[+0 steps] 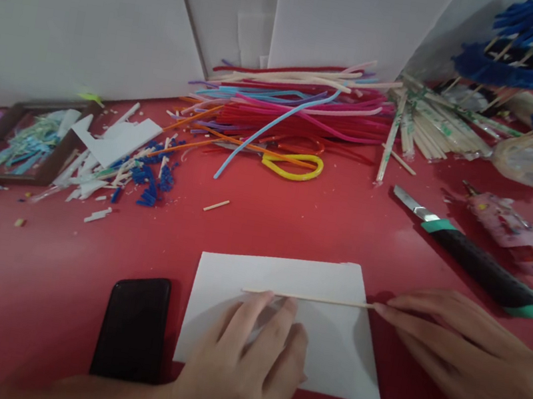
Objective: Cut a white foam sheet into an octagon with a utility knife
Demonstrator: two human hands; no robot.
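A thin wooden stick (326,299) lies across the upper part of a white sheet of card (332,358) on the red table. My right hand (468,360) pinches the stick's right end, just past the sheet's right edge. Over the left half of the sheet rests my left hand (254,359), palm down with fingers apart, its fingertips touching or very near the stick. Left of the sheet lies a black phone (132,327), close to my left forearm.
A utility knife (479,260) and a pink glue gun (519,233) lie at the right. Behind are yellow-handled scissors (295,165), colourful pipe cleaners (301,110) and wrapped chopsticks (435,125). Scraps surround a dark frame (43,171); blue-fringed stick structures (510,66) stand at upper right.
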